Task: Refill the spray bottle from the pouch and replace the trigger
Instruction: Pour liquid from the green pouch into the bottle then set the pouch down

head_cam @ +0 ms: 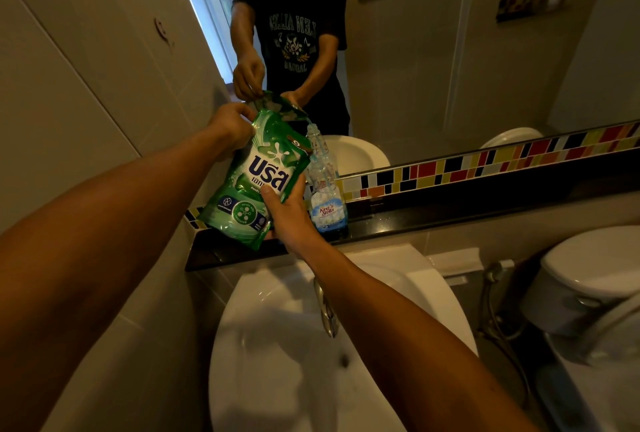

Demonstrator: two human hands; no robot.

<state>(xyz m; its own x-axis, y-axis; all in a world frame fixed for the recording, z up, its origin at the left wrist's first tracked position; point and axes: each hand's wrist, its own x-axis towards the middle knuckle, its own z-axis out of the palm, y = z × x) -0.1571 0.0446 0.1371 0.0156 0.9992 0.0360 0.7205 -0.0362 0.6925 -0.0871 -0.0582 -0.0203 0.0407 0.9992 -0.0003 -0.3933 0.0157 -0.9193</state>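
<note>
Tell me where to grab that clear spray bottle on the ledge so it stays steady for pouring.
Grip the clear spray bottle around its narrower waist above the label, coming from its right side. It stands upright on the black ledge, and the green pouch crowds its left.

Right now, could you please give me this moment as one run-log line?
left hand: grips pouch top | right hand: holds pouch side | bottle: on ledge, trigger off

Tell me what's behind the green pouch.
Behind the green pouch, a clear spray bottle stands on the dark ledge, trigger off, blue liquid low. Its left side is covered by the pouch and the right hand.
</note>
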